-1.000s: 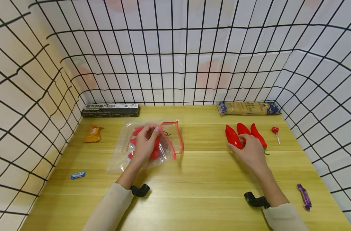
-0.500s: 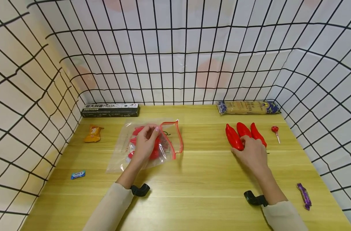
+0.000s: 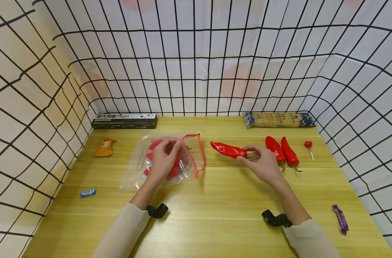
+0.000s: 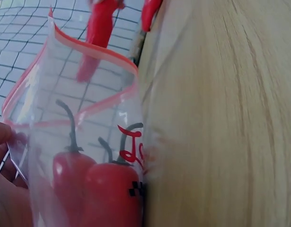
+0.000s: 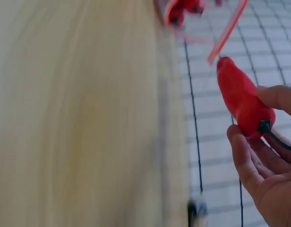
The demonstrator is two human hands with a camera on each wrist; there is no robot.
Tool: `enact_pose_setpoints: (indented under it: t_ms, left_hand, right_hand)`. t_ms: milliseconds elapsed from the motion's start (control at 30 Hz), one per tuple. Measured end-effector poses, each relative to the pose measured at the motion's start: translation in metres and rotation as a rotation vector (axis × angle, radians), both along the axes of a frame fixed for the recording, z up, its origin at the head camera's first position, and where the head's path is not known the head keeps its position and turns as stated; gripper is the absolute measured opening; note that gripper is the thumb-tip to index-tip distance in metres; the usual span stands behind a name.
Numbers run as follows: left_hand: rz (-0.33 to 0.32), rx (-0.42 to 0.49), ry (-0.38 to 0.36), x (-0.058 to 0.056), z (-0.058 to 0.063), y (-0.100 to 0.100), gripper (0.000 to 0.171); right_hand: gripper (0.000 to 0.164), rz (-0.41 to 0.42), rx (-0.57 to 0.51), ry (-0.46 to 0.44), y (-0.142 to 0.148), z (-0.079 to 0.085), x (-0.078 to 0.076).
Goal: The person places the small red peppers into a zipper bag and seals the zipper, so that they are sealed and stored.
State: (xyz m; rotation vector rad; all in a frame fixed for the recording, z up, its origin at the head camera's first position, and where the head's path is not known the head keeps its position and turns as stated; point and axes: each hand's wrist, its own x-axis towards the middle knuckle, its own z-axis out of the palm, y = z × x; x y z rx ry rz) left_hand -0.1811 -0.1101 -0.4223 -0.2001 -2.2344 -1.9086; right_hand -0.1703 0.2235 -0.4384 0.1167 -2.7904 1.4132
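Observation:
In the head view my left hand pinches the upper side of a clear zip bag near its red-edged mouth, which gapes toward the right. Several red peppers with green stems lie inside the bag, as the left wrist view shows. My right hand grips a red chili pepper by its stem end, raised over the table with its tip pointing left at the bag's mouth. Two more red peppers, one broad and one slim, lie on the table just right of that hand.
A black pasta box and a noodle packet lie along the back, before a black wire grid. Orange and blue candies are at left; a lollipop and a purple-wrapped candy at right.
The right hand has picked up the leftmost loose pepper and carried it left toward the bag, turning its tip leftward. The left hand stays on the bag.

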Motion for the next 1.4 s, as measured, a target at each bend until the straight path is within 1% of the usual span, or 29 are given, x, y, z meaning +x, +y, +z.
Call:
enact_pose_setpoints:
  t_ms: [67, 133, 200, 333, 433, 567, 667, 700, 767, 833, 933, 967, 1067, 1167, 1200, 1300, 1400]
  left_hand:
    - [-0.003, -0.022, 0.023, 0.002, 0.004, 0.002, 0.02]
    - [-0.001, -0.037, 0.031, 0.002, 0.005, 0.003, 0.019]
    - [0.01, -0.062, 0.043, 0.003, 0.006, 0.003, 0.019]
    - [0.036, -0.09, 0.056, -0.006, -0.008, 0.001, 0.018]
    - [0.036, -0.077, 0.065, -0.012, -0.019, -0.001, 0.02]
    - [0.033, -0.061, 0.072, -0.014, -0.021, -0.003, 0.023]
    - [0.039, -0.055, 0.059, -0.014, -0.022, -0.004, 0.023]
    - [0.042, -0.051, 0.047, -0.015, -0.022, -0.004, 0.023]
    - [0.038, -0.029, 0.023, -0.016, -0.024, -0.003, 0.023]
    - [0.033, -0.012, -0.004, -0.016, -0.026, -0.003, 0.023]
    - [0.024, 0.002, -0.029, -0.017, -0.027, -0.004, 0.022]
    - [0.02, -0.001, -0.035, -0.016, -0.026, -0.003, 0.021]
    - [0.013, -0.015, -0.036, -0.009, -0.014, -0.002, 0.02]
    - [0.007, -0.019, -0.039, -0.002, -0.001, -0.001, 0.018]
    - [0.007, -0.02, -0.038, -0.001, 0.001, -0.001, 0.018]
    - [0.007, -0.015, -0.044, 0.0, 0.002, 0.0, 0.017]
    - [0.005, -0.014, -0.06, 0.0, 0.002, 0.001, 0.017]
  right_hand:
    - [0.048, 0.044, -0.085, -0.029, -0.015, 0.005, -0.001]
    - [0.045, 0.079, -0.168, -0.036, -0.032, 0.007, -0.003]
    - [0.043, 0.098, -0.228, -0.036, -0.049, 0.006, -0.005]
    - [0.043, 0.114, -0.308, -0.035, -0.082, -0.002, -0.014]
    - [0.043, 0.109, -0.352, -0.041, -0.104, -0.01, -0.021]
    - [0.045, 0.101, -0.435, -0.054, -0.128, -0.018, -0.029]
    - [0.05, 0.129, -0.492, -0.062, -0.138, -0.021, -0.033]
    - [0.051, 0.141, -0.501, -0.067, -0.14, -0.022, -0.034]
    - [0.052, 0.151, -0.484, -0.077, -0.14, -0.023, -0.034]
    - [0.052, 0.148, -0.458, -0.078, -0.137, -0.023, -0.032]
    - [0.049, 0.127, -0.46, -0.067, -0.126, -0.02, -0.025]
    - [0.049, 0.127, -0.478, -0.057, -0.121, -0.018, -0.023]
    - [0.05, 0.156, -0.525, -0.034, -0.107, -0.01, -0.013]
    - [0.052, 0.228, -0.533, -0.027, -0.097, -0.003, -0.004]
    - [0.052, 0.25, -0.522, -0.028, -0.096, -0.002, -0.002]
    - [0.053, 0.31, -0.491, -0.028, -0.096, 0.001, 0.004]
    - [0.054, 0.337, -0.456, -0.017, -0.101, 0.003, 0.008]
